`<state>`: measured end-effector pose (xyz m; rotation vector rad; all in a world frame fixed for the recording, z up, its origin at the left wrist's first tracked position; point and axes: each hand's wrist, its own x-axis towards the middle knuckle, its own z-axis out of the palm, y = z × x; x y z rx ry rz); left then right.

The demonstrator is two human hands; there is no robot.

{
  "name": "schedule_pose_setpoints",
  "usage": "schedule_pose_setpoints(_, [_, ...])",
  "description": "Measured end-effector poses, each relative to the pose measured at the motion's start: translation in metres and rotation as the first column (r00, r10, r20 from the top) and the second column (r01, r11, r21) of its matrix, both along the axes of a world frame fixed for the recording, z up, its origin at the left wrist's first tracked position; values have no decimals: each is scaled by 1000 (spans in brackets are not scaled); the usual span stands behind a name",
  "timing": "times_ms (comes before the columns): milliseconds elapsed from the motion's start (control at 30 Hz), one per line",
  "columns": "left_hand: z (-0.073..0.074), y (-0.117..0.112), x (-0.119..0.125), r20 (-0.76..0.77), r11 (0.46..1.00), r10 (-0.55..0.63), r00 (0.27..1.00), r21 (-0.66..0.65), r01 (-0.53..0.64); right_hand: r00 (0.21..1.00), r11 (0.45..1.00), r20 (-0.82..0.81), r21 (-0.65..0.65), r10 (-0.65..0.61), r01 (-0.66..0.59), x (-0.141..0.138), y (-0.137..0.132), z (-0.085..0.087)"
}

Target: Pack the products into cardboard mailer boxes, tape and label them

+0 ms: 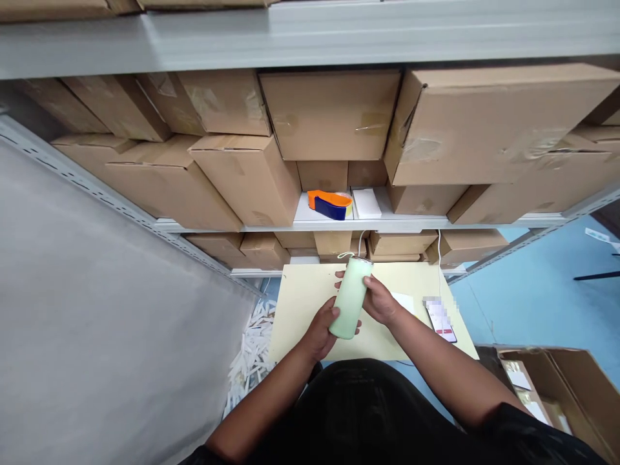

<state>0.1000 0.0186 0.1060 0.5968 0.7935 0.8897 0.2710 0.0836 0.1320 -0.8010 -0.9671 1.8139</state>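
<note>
A pale green bottle (351, 300) with a silvery rim and a thin loop at its top is held tilted above the cream table (300, 303). My left hand (321, 328) grips its lower part, thumb on the near side and fingertips showing past the far edge. Higher up, my right hand (378, 299) closes on the other side of the bottle, with its thumb at the edge and some fingers behind. The bottle hides most of the fingers of both hands.
A phone (440, 320) lies at the table's right, near a white paper (403, 301). Shelves ahead carry many cardboard boxes (334, 116), a tape dispenser (330, 205) and a white box (367, 203). An open carton (566, 387) stands lower right; white strips (252, 345) litter the floor left.
</note>
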Motion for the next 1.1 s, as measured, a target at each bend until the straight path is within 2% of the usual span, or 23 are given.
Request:
schedule_pose_setpoints(33, [1, -2, 3, 20, 999, -28, 999, -44, 29, 999, 999, -37, -23, 36, -37, 4, 1, 0])
schedule_pose_setpoints(100, [3, -8, 12, 40, 997, -14, 999, -82, 17, 999, 999, -43, -46, 19, -21, 9, 0, 0])
schedule_pose_setpoints(233, [9, -24, 32, -18, 983, 174, 985, 59, -173, 991, 990, 10, 31, -135, 135, 18, -5, 3])
schedule_pose_setpoints(267, [10, -27, 37, -26, 977, 200, 980, 85, -197, 993, 992, -4, 35, -122, 122, 21, -7, 4])
schedule_pose_setpoints(333, [11, -33, 43, -5, 974, 210, 978, 86, -209, 998, 1000, -58, -7, -7, 7, 27, -10, 4])
schedule_pose_setpoints(400, [11, -38, 50, 48, 978, 202, 978, 37, -203, 988, 990, -96, -62, 120, -127, 32, -13, 4])
schedule_pose_setpoints(433, [11, -41, 53, 70, 978, 206, 976, 4, -207, 985, 985, -95, -74, 147, -154, 33, -15, 4])
schedule_pose_setpoints(500, [11, -48, 59, 85, 970, 242, 967, -30, -240, 992, 992, -54, -56, 115, -118, 33, -17, 5])
schedule_pose_setpoints(600, [15, -57, 63, 26, 939, 336, 941, 68, -337, 999, 999, 27, 44, -25, 24, 26, -23, 10])
schedule_pose_setpoints(700, [19, -64, 57, -25, 924, 361, 932, 148, -353, 996, 994, 66, 102, -53, 46, 19, -33, 15])
schedule_pose_setpoints(800, [16, -69, 42, 47, 948, 295, 954, 107, -298, 998, 997, 4, 53, 63, -63, 14, -41, 19])
schedule_pose_setpoints(867, [13, -71, 31, 114, 971, 225, 968, 61, -233, 995, 995, -38, 33, 97, -96, 8, -45, 22])
schedule_pose_setpoints(967, [13, -75, 16, 160, 985, 150, 976, 58, -161, 1000, 998, -20, 63, -5, 6, -7, -50, 28])
schedule_pose_setpoints(1100, [23, -80, -4, 87, 950, 202, 975, 226, -217, 970, 957, 50, 186, -236, 224, -34, -61, 33])
